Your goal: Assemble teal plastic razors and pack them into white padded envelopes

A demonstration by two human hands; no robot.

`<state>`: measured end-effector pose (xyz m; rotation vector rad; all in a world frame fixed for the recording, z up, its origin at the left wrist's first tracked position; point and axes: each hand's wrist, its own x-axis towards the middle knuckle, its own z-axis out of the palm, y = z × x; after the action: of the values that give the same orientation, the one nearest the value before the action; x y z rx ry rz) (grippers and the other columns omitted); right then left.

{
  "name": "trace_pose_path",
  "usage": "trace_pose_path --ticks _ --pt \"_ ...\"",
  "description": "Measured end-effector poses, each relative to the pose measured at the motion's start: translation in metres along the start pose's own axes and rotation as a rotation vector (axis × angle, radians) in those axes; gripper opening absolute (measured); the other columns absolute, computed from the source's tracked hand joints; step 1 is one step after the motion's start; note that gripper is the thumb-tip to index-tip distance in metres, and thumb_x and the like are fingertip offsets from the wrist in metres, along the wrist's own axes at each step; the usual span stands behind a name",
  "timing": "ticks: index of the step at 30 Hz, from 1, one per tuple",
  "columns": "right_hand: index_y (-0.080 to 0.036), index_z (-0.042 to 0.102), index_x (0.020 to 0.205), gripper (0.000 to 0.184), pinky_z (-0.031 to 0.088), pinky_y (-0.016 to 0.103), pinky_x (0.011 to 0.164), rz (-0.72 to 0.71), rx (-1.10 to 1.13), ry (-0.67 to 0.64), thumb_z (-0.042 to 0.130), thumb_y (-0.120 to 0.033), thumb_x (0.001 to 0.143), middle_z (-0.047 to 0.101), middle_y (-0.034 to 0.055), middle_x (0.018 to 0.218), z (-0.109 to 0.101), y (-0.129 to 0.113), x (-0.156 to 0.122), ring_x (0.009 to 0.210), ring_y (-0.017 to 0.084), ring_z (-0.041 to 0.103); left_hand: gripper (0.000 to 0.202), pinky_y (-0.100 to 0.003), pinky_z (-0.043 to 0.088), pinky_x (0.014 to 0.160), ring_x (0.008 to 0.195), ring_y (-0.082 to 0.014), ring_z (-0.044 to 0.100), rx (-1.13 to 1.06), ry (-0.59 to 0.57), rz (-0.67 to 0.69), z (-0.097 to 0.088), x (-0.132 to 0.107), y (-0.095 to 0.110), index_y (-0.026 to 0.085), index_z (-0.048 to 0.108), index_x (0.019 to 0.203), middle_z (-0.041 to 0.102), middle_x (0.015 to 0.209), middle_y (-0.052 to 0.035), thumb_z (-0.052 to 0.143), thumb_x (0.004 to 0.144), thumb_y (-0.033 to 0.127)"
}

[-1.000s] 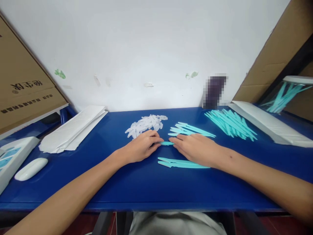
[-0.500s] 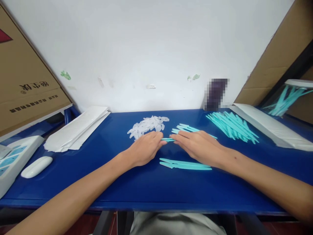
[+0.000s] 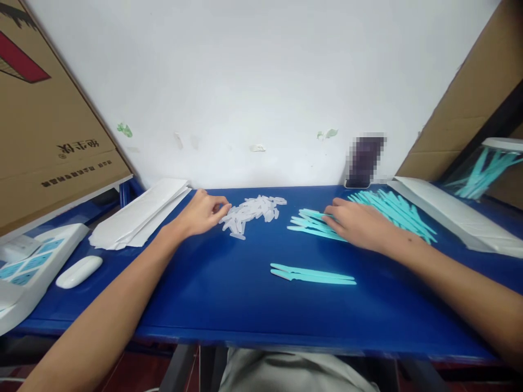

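Note:
My left hand (image 3: 204, 212) is at the left edge of a pile of small translucent white blade caps (image 3: 255, 209). Its thumb and index finger are curled together, and whatever is between them cannot be made out. Over a small group of teal eyebrow razors (image 3: 304, 223), my right hand (image 3: 355, 223) has its fingers closed on the handle end of a razor, partly hidden by the hand. Two more teal razors (image 3: 314, 276) lie side by side nearer the front. Behind the right hand spreads a larger heap of razors (image 3: 402, 212).
White paper sleeves (image 3: 139, 218) lie at left, near a white oval case (image 3: 79, 272) and a power strip (image 3: 41, 261). A phone (image 3: 363, 163) leans on the wall. At right are a white packet (image 3: 453, 212) and a clear tub (image 3: 484, 169) of razors.
My hands have come apart from the middle, where they held teal razors together. The left went left to the caps, the right moved right over the small razor group.

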<state>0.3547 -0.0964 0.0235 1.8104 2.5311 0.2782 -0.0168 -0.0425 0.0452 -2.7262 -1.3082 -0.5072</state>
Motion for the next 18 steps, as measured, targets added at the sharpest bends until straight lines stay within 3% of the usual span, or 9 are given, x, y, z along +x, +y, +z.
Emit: trace_pose_path --ticks 4,7,9,13,15,18 --pt "-0.012 0.067 0.113 0.047 0.041 0.032 0.067 -0.011 0.017 0.023 0.031 -0.041 0.103 0.065 0.0154 0.103 0.001 -0.003 0.001 0.091 0.026 0.064 0.030 -0.026 0.032 0.055 0.047 -0.0117 0.046 -0.086 -0.121 -0.084 -0.007 -0.002 0.001 0.018 0.071 0.090 0.051 0.051 0.0042 0.051 0.091 0.040" --pt "-0.014 0.069 0.110 0.046 0.040 0.034 0.070 -0.071 0.051 0.080 0.034 -0.042 0.102 0.067 0.0147 0.103 -0.007 -0.008 -0.003 0.089 0.026 0.064 0.027 -0.025 0.034 0.055 0.049 -0.0117 0.049 -0.109 -0.245 -0.026 -0.009 -0.004 0.007 0.019 0.072 0.095 0.055 0.055 0.0039 0.055 0.089 0.040" --pt "-0.017 0.070 0.104 0.045 0.039 0.035 0.074 -0.152 0.129 0.067 0.036 -0.046 0.101 0.068 0.0110 0.091 -0.016 -0.016 -0.008 0.085 0.025 0.063 0.026 -0.025 0.034 0.056 0.052 -0.0121 0.051 -0.094 -0.301 0.009 -0.010 -0.004 0.008 0.021 0.073 0.098 0.057 0.059 0.0032 0.057 0.087 0.038" --pt "-0.022 0.071 0.101 0.046 0.037 0.029 0.063 -0.290 0.383 -0.204 0.050 -0.061 0.092 0.062 0.0036 0.066 -0.031 -0.036 -0.024 0.075 0.023 0.060 0.023 -0.026 0.037 0.059 0.060 -0.0134 0.056 -0.082 -0.373 0.028 -0.013 -0.005 0.007 0.023 0.075 0.097 0.063 0.071 0.0008 0.062 0.084 0.038" --pt "-0.022 0.070 0.105 0.046 0.033 0.027 0.055 -0.319 0.473 -0.311 0.056 -0.062 0.087 0.060 0.0019 0.067 -0.035 -0.044 -0.029 0.065 0.018 0.056 0.025 -0.026 0.038 0.061 0.062 -0.0141 0.057 -0.094 -0.387 0.031 -0.015 -0.006 0.007 0.023 0.075 0.096 0.064 0.074 -0.0003 0.063 0.084 0.041" --pt "-0.022 0.068 0.107 0.043 0.033 0.026 0.053 -0.327 0.517 -0.354 0.059 -0.058 0.086 0.062 0.0016 0.076 -0.037 -0.047 -0.032 0.061 0.015 0.053 0.030 -0.026 0.038 0.061 0.064 -0.0148 0.058 -0.098 -0.369 0.027 -0.015 -0.006 0.005 0.023 0.075 0.100 0.065 0.078 -0.0015 0.065 0.083 0.045"
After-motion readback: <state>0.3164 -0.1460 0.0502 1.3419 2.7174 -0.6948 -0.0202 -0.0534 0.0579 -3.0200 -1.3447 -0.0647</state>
